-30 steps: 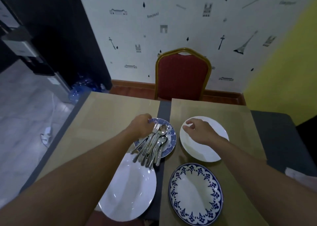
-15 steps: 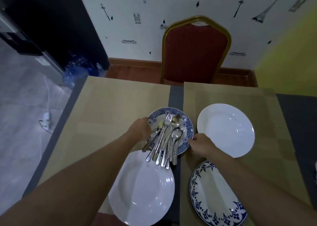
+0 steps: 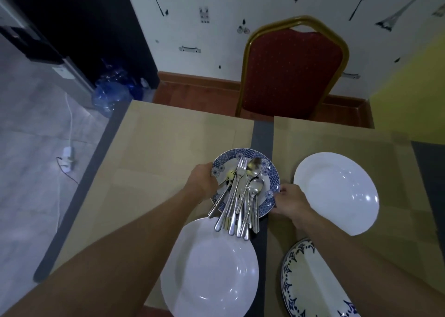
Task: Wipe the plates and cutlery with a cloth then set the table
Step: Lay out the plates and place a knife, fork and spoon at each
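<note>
left hand (image 3: 202,179) and right hand (image 3: 289,201) grip the blue plate (image 3: 240,153), cutlery (image 3: 240,196) piled between them; probably relocating it, which calls for a level lift.

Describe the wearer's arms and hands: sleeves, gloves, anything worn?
Both are bare. The left forearm and right forearm show no sleeve up to the frame edge. The left hand and right hand have no gloves, and no watch or wristband shows. No rings seen, though the fingers are partly hidden.
</note>
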Action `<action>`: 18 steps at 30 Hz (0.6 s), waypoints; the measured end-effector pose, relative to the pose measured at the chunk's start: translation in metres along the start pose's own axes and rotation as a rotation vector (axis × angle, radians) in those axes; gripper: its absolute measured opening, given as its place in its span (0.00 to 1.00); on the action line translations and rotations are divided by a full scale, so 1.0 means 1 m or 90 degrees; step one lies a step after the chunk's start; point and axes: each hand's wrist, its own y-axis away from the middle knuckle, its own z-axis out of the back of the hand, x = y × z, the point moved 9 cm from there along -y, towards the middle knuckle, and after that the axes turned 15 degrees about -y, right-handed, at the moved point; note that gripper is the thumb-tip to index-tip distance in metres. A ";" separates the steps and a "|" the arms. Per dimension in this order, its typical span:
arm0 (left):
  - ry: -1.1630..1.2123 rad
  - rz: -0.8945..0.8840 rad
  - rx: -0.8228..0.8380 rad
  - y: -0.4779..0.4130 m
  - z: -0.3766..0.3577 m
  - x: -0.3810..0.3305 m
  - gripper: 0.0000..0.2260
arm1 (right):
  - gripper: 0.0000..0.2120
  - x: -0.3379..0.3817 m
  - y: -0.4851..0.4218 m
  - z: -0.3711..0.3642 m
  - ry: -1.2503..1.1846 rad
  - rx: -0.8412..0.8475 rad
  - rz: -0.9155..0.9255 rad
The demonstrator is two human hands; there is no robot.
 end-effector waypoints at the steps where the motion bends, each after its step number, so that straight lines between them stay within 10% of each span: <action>1: 0.002 0.001 -0.008 -0.001 0.005 0.004 0.13 | 0.05 0.008 0.001 -0.007 -0.004 0.007 0.001; 18: 0.039 0.167 -0.186 -0.035 0.099 0.149 0.10 | 0.07 0.114 -0.046 -0.184 0.002 0.141 0.080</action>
